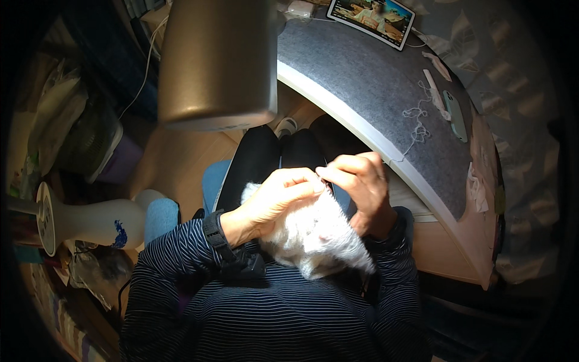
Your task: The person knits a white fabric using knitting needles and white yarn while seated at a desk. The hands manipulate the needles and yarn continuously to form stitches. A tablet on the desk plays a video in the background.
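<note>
White knitted fabric [312,231] hangs in brightly lit folds over my lap. My left hand [271,197] grips its upper edge, with thumb and forefinger pressed together near the row of stitches. Close beside those fingertips, my right hand [364,185] has its fingers curled and pinches at the tip of the work, seemingly on a knitting needle [326,182]. Glare and the fingers hide most of the needle. Pale yarn [418,122] lies in loose tangles on the desk and trails over its edge towards my right hand.
A large metallic lamp head [219,68] hangs in front at upper left. The grey-topped desk [344,72] curves along the right, bearing a tablet [373,18] and a phone [454,116]. At left are a white vase-like stand [97,221] and a basket [90,140].
</note>
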`<action>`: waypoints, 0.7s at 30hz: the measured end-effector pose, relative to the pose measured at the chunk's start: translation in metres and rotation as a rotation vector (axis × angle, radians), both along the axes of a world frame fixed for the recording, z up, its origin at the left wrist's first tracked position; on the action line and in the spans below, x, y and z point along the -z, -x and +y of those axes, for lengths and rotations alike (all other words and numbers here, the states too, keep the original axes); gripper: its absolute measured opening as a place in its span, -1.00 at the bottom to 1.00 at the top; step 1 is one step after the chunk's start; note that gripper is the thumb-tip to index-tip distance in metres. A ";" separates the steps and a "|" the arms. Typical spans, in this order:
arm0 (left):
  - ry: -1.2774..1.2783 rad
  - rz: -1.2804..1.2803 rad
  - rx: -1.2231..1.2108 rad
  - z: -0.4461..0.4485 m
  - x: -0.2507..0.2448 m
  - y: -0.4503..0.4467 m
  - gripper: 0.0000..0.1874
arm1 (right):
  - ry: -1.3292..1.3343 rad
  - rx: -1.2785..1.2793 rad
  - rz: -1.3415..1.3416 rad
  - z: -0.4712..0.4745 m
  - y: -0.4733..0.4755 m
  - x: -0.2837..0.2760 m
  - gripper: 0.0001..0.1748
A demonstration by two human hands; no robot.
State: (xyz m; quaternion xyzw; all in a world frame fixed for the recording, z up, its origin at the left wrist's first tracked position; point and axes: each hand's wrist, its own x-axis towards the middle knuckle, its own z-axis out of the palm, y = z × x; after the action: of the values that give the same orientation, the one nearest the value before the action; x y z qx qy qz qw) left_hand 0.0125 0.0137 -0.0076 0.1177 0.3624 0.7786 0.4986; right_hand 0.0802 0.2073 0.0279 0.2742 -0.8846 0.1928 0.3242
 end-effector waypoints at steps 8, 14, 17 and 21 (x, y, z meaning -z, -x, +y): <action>-0.115 0.074 -0.039 -0.008 -0.011 0.011 -0.80 | 0.120 0.107 -0.014 -0.003 -0.016 -0.008 -0.70; -0.037 0.166 -0.112 -0.006 -0.012 0.010 -0.85 | 0.087 0.153 0.031 -0.001 -0.014 -0.013 -0.70; -0.056 0.261 -0.055 -0.007 -0.013 0.007 -0.83 | -0.016 0.193 0.071 -0.002 -0.012 -0.009 -0.71; -0.012 0.331 -0.055 -0.007 -0.017 0.006 -0.76 | 0.154 0.166 0.106 0.004 -0.014 -0.009 -0.68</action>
State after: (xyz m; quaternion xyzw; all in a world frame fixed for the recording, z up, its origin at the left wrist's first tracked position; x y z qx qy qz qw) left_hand 0.0068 0.0068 0.0096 0.2376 0.4380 0.7640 0.4100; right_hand 0.0943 0.2109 0.0364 0.1840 -0.8685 0.2179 0.4055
